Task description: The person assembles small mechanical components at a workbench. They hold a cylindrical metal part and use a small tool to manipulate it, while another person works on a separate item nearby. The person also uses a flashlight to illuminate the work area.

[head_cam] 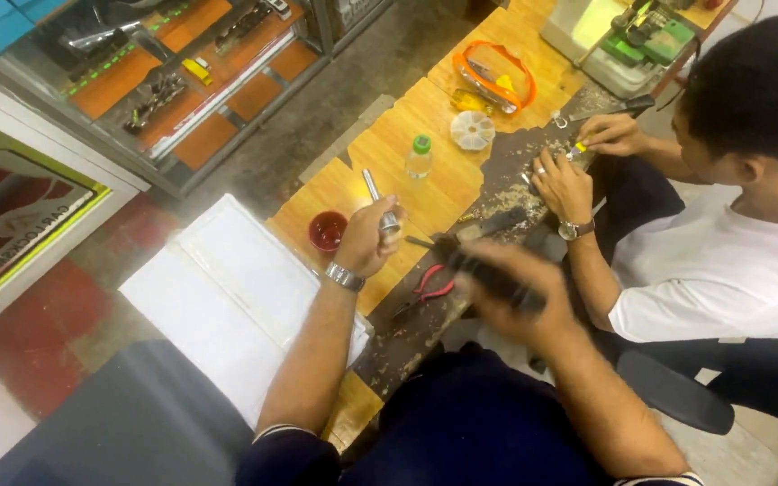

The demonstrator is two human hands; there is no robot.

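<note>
Metal cylinder [382, 205] gripped in left hand [366, 241], above workbench [407, 144].

One red cup [327, 230], one bottle [419, 157] (green-capped), one red-handled pliers [432, 283]

A shiny metal cylinder [376, 200] gleams in the left hand [366, 238], above a polished steel wristwatch [344, 276]. The right hand [520, 292], blurred, grips a matt black tool [483, 268]. Between the hands, the wooden surface [434, 135] shows smooth orange veneer worn to rough dark patches. Just below lie pliers [434, 283] with glossy red plastic grips; beside the left hand, a glossy red cup [327, 231].
</note>
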